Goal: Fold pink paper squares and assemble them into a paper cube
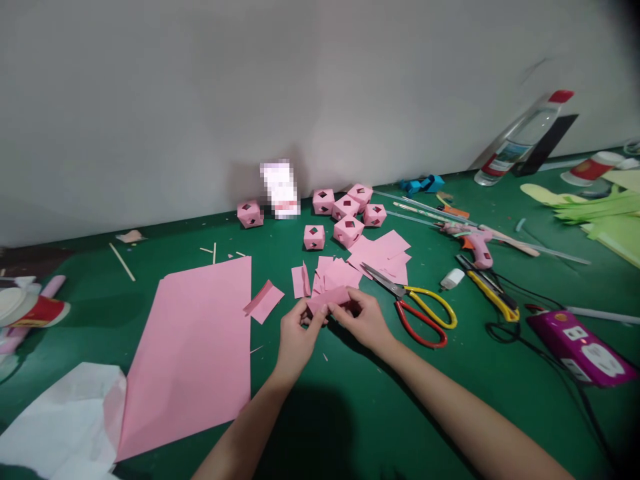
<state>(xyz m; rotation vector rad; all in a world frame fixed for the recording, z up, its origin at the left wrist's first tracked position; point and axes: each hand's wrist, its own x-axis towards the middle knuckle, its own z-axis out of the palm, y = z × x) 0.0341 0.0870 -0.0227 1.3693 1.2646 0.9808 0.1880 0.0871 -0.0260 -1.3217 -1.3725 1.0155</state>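
Observation:
Between the fingers of both hands is a small piece of pink paper (327, 300), held just above the green table. My left hand (300, 333) pinches its left end, thumb on the near side. My right hand (365, 319) grips the other end the same way. Right behind them lies a loose pile of pink paper pieces (340, 273). Two creased pieces are nearby: one folded piece (301, 280) by the pile and another folded piece (267, 303) farther left. Scissors (395, 287) with red and yellow handles rest open to the right of my hands.
Several pink paper cubes (349, 230) stand near the wall beside a blurred bright object (281, 189). Large pink sheets (200, 353) lie at left. On the right are a glue gun (475, 243), a utility knife (493, 290), a purple box (583, 347) with cables and a leaning bottle (520, 143).

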